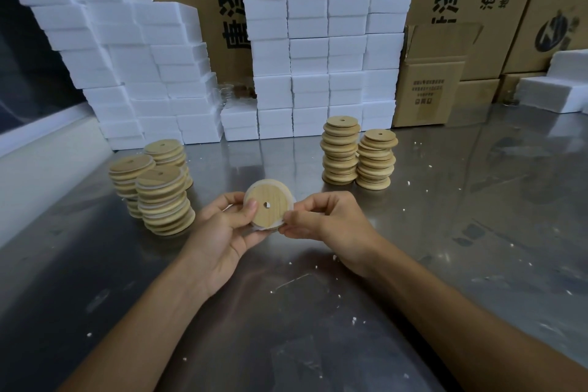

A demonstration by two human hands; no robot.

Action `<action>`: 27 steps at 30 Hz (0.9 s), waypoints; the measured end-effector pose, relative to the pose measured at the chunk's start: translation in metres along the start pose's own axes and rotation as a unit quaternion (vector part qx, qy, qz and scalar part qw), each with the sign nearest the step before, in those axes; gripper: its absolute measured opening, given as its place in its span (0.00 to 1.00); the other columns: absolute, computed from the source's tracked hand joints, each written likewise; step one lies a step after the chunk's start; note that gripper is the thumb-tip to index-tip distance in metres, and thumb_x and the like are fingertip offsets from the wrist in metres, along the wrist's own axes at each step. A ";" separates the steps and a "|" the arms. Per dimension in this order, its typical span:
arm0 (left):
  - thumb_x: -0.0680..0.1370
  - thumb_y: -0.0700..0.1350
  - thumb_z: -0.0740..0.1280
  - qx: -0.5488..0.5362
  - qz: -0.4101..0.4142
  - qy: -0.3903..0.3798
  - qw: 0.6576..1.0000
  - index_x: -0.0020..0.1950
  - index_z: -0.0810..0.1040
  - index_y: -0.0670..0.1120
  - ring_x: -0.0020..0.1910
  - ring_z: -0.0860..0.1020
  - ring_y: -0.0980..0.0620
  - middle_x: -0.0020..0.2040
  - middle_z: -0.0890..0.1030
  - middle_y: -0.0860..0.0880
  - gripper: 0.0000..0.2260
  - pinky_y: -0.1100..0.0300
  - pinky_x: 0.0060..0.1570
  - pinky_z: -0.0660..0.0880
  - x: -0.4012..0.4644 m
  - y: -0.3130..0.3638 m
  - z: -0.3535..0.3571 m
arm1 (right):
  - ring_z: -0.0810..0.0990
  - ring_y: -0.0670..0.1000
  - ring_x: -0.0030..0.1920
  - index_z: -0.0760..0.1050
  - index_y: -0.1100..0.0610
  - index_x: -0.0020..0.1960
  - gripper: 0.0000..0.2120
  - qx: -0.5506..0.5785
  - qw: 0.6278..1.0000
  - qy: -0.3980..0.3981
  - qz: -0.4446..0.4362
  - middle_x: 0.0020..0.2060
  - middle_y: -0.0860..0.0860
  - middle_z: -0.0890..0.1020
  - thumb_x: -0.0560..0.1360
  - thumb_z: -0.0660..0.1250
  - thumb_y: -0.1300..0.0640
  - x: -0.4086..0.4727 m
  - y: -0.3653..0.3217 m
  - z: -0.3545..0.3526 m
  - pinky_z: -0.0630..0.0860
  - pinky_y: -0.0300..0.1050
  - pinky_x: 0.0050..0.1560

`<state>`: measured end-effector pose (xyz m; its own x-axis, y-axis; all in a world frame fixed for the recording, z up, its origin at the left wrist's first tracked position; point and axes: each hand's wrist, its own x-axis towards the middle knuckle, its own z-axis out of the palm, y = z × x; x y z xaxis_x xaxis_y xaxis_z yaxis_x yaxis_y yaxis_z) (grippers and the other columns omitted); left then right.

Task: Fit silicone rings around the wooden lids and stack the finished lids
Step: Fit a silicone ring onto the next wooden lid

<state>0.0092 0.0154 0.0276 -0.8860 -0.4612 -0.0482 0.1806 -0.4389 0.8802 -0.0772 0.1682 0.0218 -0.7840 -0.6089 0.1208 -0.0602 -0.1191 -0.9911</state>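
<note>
I hold a round wooden lid (270, 205) with a small centre hole above the steel table, its flat face towards me. A whitish silicone ring (260, 227) shows around its edge. My left hand (224, 226) grips the lid from the left, thumb on its face. My right hand (321, 216) pinches the ring at the lid's lower right edge. On the left stand three leaning stacks of lids with white rings (164, 200). Two stacks of bare wooden lids (340, 151) stand at the right.
The steel table (445, 232) is dotted with white foam crumbs. White foam blocks (305, 51) are piled along the back, with cardboard cartons (429, 83) behind and to the right. More foam (550, 92) lies at the far right.
</note>
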 end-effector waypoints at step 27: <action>0.73 0.34 0.70 0.145 0.010 -0.023 0.989 0.55 0.78 0.41 0.44 0.83 0.41 0.48 0.83 0.38 0.11 0.53 0.37 0.80 -0.002 -0.003 0.001 | 0.80 0.48 0.34 0.81 0.60 0.41 0.05 0.022 0.999 0.026 -0.001 0.32 0.52 0.82 0.76 0.70 0.63 0.001 -0.004 0.000 0.79 0.41 0.36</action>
<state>0.0098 0.0187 0.0260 -0.9030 -0.4294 -0.0135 0.0746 -0.1876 0.9794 -0.0780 0.1681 0.0261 -0.8145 -0.5680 0.1182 -0.0356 -0.1543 -0.9874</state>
